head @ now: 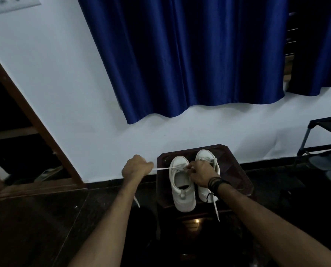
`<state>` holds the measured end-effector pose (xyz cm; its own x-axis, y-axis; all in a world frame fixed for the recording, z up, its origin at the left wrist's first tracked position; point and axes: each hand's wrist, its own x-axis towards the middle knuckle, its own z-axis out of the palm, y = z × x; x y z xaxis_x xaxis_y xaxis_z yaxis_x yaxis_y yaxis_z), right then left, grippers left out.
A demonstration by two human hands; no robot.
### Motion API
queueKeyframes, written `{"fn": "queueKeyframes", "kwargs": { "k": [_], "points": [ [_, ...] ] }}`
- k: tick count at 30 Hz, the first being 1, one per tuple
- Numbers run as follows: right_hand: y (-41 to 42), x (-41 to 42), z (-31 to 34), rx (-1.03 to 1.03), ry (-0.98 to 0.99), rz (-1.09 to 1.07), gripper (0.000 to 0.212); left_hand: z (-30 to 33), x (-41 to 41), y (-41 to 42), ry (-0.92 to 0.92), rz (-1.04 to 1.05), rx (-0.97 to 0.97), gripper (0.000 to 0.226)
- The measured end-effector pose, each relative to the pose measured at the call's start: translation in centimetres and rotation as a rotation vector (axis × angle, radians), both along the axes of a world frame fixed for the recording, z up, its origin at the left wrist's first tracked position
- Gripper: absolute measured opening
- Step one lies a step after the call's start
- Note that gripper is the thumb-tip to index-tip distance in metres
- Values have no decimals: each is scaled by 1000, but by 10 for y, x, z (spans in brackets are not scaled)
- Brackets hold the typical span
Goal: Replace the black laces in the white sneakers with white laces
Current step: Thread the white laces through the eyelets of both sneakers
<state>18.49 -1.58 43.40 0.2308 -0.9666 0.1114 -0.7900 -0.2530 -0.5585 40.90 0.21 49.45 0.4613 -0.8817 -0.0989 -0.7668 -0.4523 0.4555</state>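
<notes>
I'm looking down at a dark wooden stool that carries the pair of white sneakers, set side by side with toes toward the wall; they sit toward its left and back edges, the left one's heel reaching the front edge. They look light and soft-walled, so I judge they will slide or tip if a lace is tugged hard without a hand steadying the upper.

My left hand is out past the stool's left edge, curled into a fist round the white lace, which runs taut and flat from the fist across to the eyelets of the left sneaker. My right hand rests over the two shoes near the stool's middle, fingertips pinching lace at the left sneaker's throat; exactly which strand they hold I cannot tell.

The lace reads as thin, limp and flat, easy to twist, so I judge the stiff tip is the best place to hold for threading and the flat body for pulling through. A second white lace end hangs off the stool's front edge below the right sneaker, with a short dark strand by that heel, possibly a wrist thread

I can read no brand, label or writing anywhere
</notes>
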Motion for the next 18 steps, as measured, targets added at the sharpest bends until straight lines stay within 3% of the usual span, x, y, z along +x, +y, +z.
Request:
{"fn": "queueKeyframes", "kwargs": {
  "k": [2, 3, 4, 7, 9, 15, 18],
  "points": [
    [0, -2, 5, -78, 111, -36, 30, -13, 3, 7, -240, -35, 111, 36],
    [-1, -4, 6, -99, 156, -65, 31, -20, 2, 9, -271, -77, 111, 41],
    [-2, -7, 6, -94, 186, -83, 32, -26, 0, 10, -237, -138, 83, 40],
    [-3, -9, 6, -31, 216, -62, 33, -38, -19, 7, 160, -289, -44, 31],
    [-2, -9, 6, 6, 216, -49, 31, -42, -37, 5, 297, -332, -39, 28],
    [-6, -14, 6, 70, -38, -134, 27, -53, -60, -2, 237, -345, 3, 37],
    [-7, -10, 4, 63, -59, -165, 29, -49, -61, -4, 187, -383, 49, 33]
  ]
}}
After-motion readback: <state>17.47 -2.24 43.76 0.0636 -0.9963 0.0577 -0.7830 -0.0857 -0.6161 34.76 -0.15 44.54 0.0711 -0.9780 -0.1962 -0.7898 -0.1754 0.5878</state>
